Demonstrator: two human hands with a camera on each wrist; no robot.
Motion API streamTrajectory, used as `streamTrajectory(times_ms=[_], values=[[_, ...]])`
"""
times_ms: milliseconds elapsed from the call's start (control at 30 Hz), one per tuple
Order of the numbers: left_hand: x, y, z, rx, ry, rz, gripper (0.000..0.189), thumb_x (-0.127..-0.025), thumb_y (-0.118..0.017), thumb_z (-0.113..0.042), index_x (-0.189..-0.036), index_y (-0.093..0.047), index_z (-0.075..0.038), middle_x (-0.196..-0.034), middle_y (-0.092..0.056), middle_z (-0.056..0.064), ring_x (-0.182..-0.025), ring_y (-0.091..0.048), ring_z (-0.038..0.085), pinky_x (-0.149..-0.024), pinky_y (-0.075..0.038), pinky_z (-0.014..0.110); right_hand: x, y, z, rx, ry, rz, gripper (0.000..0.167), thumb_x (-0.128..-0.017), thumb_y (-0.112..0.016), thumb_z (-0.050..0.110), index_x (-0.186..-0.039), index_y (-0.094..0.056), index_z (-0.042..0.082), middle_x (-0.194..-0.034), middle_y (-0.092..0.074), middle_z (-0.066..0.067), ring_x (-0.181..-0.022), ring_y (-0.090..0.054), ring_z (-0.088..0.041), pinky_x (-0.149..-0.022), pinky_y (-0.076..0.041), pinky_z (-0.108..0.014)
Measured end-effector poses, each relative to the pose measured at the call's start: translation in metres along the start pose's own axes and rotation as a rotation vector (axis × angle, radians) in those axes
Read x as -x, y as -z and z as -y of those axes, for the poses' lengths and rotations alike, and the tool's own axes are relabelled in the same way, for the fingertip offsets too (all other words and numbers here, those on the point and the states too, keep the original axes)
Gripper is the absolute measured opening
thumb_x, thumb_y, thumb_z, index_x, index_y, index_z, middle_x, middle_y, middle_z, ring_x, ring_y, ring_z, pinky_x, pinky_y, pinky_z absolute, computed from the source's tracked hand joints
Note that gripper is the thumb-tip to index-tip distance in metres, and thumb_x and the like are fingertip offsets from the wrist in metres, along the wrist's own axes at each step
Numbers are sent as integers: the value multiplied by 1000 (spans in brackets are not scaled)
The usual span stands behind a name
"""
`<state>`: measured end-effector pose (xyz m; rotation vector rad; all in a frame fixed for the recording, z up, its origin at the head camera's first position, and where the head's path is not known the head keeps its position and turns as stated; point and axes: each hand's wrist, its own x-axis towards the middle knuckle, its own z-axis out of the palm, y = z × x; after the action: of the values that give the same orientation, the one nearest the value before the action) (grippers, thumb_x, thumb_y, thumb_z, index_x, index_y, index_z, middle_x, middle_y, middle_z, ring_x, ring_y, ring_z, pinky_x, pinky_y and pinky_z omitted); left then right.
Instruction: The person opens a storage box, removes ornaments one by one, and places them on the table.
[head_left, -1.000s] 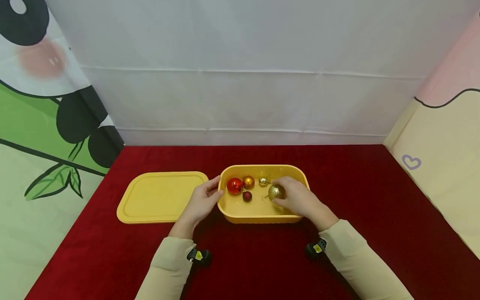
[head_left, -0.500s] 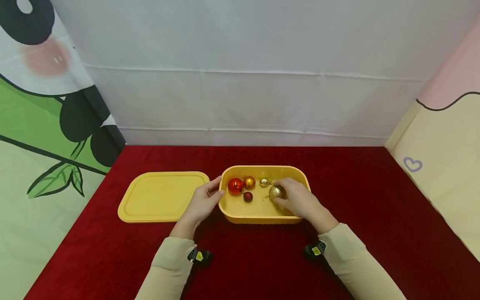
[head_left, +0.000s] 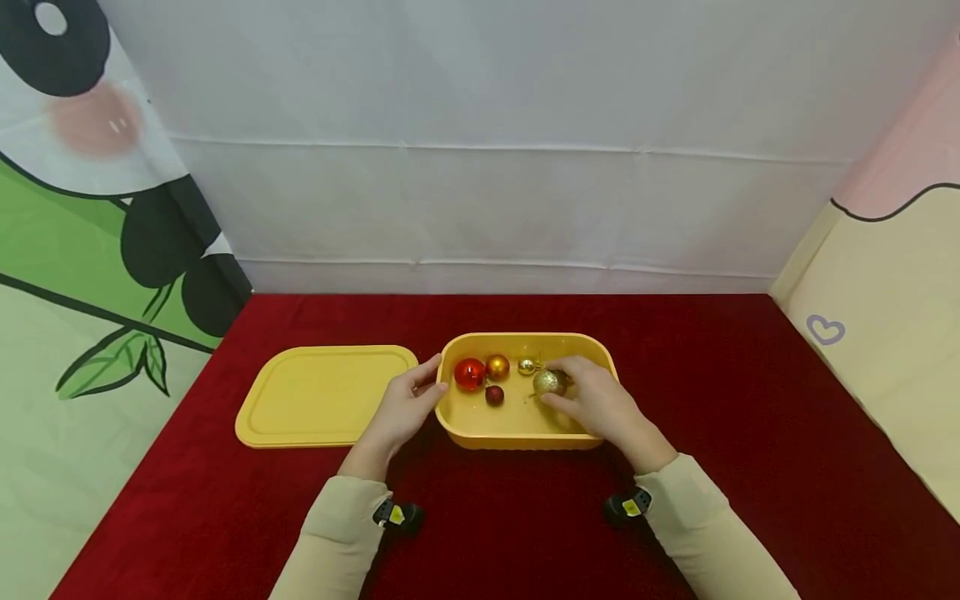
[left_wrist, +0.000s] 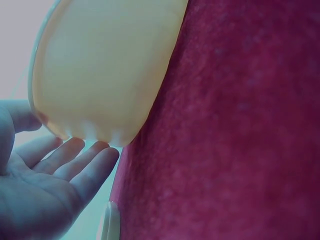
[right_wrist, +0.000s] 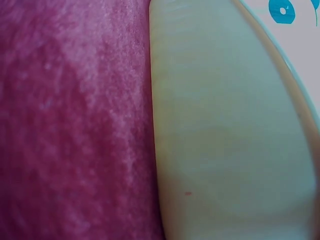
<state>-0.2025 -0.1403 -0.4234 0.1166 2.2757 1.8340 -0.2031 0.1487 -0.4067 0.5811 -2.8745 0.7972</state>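
Observation:
A yellow plastic box [head_left: 517,442] stands on the red cloth, holding several Christmas baubles. My right hand [head_left: 596,400] reaches over its right side and grips a gold glitter bauble [head_left: 550,382] between thumb and fingers. My left hand [head_left: 405,406] is at the left end of the box; in the left wrist view its fairly straight fingers [left_wrist: 90,165] touch the outer wall, with the thumb by the rim. Left in the box lie a shiny red bauble [head_left: 469,374], an orange-gold one [head_left: 497,367], a small dark red one [head_left: 494,396] and a small gold one [head_left: 527,367]. The right wrist view shows only the box's outside.
A flat yellow lid [head_left: 322,396] lies on the red cloth [head_left: 525,525] left of the box, close by the left hand. A white curtain [head_left: 480,208] closes off the table's back, with printed cloths at both sides.
The gold glitter bauble has shifted very slightly left and up in my right hand's grip. My left hand stays at the box's end. The head view has moved a little.

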Motion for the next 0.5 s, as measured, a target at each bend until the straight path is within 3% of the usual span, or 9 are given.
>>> streamTrajectory(times_ms=[233,500], values=[[0,-1,3,42,23,-5,54,-97,-52,-15,-148,-32,-12,-151,-34,12,-125,-51,30,-94,-48,39,4,4,0,-9,25,-59,44,-83,-73,30,-120,-62,9,-119,-64,-9,-109,-60,-24,-92,-50,-42],[0,-2,3,85,36,-6,54,-98,-51,-14,-148,-32,-14,-151,-34,12,-122,-53,32,-88,-53,37,8,13,-7,-54,1,-94,45,-82,-74,27,-121,-62,7,-115,-66,-10,-97,-62,-24,-83,-52,-41]])
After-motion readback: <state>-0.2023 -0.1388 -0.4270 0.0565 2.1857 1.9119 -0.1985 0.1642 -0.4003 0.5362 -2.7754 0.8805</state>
